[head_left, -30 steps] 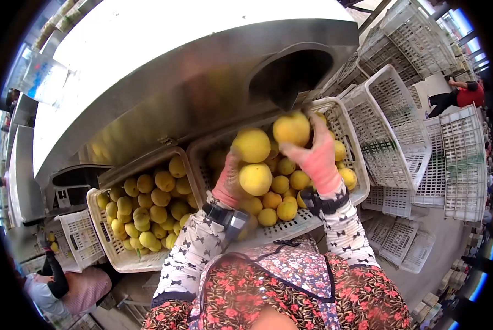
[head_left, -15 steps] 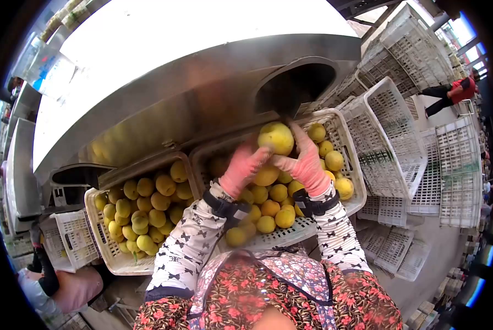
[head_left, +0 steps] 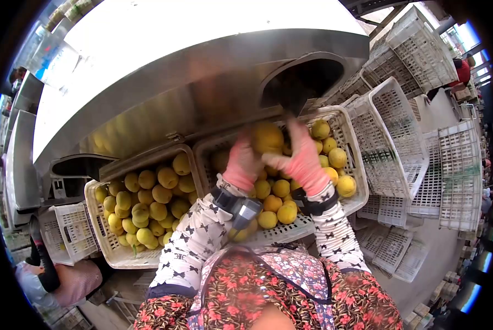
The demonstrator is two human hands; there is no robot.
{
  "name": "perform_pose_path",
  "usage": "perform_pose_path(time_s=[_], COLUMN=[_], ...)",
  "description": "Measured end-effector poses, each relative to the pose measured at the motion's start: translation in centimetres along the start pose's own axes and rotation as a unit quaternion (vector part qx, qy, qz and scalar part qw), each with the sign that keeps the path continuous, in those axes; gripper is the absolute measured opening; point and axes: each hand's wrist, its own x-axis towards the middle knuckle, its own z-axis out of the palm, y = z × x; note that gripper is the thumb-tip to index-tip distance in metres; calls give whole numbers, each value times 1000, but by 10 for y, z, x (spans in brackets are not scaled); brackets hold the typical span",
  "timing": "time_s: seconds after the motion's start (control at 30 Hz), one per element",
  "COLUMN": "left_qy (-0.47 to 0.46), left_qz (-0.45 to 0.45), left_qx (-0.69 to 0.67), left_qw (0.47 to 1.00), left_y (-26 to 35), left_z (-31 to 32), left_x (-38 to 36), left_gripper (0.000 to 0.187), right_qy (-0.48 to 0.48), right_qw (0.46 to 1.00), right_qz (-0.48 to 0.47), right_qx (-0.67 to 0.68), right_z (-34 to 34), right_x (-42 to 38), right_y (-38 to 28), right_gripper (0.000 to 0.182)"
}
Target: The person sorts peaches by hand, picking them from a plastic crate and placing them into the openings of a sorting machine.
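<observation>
A round yellow fruit [head_left: 268,137], blurred by motion, is up above the crate between my two pink-gloved hands. My left hand [head_left: 242,163] grips it from the left side, with fingers partly hidden behind it. On the other side, my right hand [head_left: 302,165] has its thumb near the fruit's lower edge and its fingers stretched upward, apart from it. Beneath both hands stands a white plastic crate [head_left: 359,173] with several more yellow fruits [head_left: 281,188] in it.
Left of it, another crate [head_left: 97,242] holds many yellow-green fruits. A metal machine with a white top [head_left: 202,22] and dark chute openings [head_left: 304,82] borders the crates. Stacked crates [head_left: 387,148] fill the right side. A person [head_left: 70,283] is at the lower left.
The fruit has moved slightly left and down, toward my left hand. My right hand's fingers have come away from its side. At far right, a person in red has shifted.
</observation>
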Motion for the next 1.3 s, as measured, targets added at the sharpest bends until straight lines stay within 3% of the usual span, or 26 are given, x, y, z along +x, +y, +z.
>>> perform_pose_path(time_s=[0.1, 0.2, 0.23, 0.27, 0.3, 0.33, 0.4, 0.43, 0.5, 0.53, 0.57, 0.6, 0.63, 0.73, 0.8, 0.83, 0.87, 0.93, 1.0, 1.1, 1.13, 1.2, 1.23, 1.3], left_qy=[139, 63, 115, 156, 195, 232, 256, 267, 280, 289, 275, 260, 242, 171, 62, 5, 12, 21, 20, 26, 26, 20, 21, 27], left_qz=[-145, -132, -112, -104, -98, -94, -86, -82, -101, -107, -134, -161, -191, -165, -167, -167, -184, -216, -200, -204, -205, -189, -183, -207], left_qx=[-90, -133, -57, 13, 86, 158, 226, 257, 391, 454, 508, 559, 608, 710, 769, 793, 807, 829, 839, 824, 817, 799, 789, 797], left_qw=[976, 980, 985, 982, 972, 955, 936, 925, 871, 836, 805, 770, 732, 663, 614, 586, 560, 516, 506, 527, 539, 571, 586, 567], left_y=[15, 32, 14, 11, 11, 8, 1, -2, -7, -7, -4, 1, -1, -25, -37, -41, -49, -65, -69, -75, -74, -65, -63, -51], left_z=[40, 51, 27, 10, -6, -21, -68, -88, -116, -124, -118, -104, -94, -90, -90, -90, -92, -98, -101, -107, -108, -109, -106, -85], left_x=[3, -4, -1, -4, -12, -22, -39, -47, -60, -66, -68, -67, -68, -71, -64, -60, -57, -57, -52, -46, -39, -35, -37, -45], left_gripper=[36, 42, 45, 44, 43, 42, 40, 39, 41, 42, 43, 44, 45, 49, 58, 63, 64, 66, 70, 76, 77, 81, 82, 77], right_qy=[-17, 134, 183, 141, 157, 134, 135, 160, 273, 273, 186, 138, 21, -143, -239, -243, -246, -217, -139, 18, 60, 169, 164, 153], right_qw=[998, 989, 980, 973, 951, 936, 940, 961, 961, 961, 982, 987, 978, 957, 936, 932, 928, 932, 938, 954, 983, 984, 983, 977], right_qz=[51, 55, 74, 160, 30, 163, 252, 211, -1, 1, 13, 79, 199, 245, 240, 252, 266, 289, 285, 241, 151, 56, 74, 109], right_qx=[-28, 12, -34, -88, -266, -281, -186, -78, -46, -39, 27, 7, 64, -58, -101, -95, -91, -12, 137, 176, 86, 24, -21, -105], right_z=[-4, -12, -8, 0, 15, 44, 54, 18, -8, -1, 7, 39, 68, 144, 182, 187, 182, 167, 137, 62, 35, 1, -10, -23], right_x=[-3, 4, 18, 36, 63, 96, 109, 104, 72, 47, 21, -9, -34, -53, -42, -41, -35, -37, -34, -39, -32, -11, -1, 27], right_y=[-11, -5, 3, 21, 36, 60, 63, 34, 20, 21, 30, 49, 65, 99, 110, 109, 100, 95, 94, 59, 50, 40, 37, 31], right_gripper=[83, 76, 74, 76, 66, 63, 63, 65, 59, 52, 44, 34, 34, 50, 60, 62, 65, 70, 75, 70, 78, 81, 82, 85])
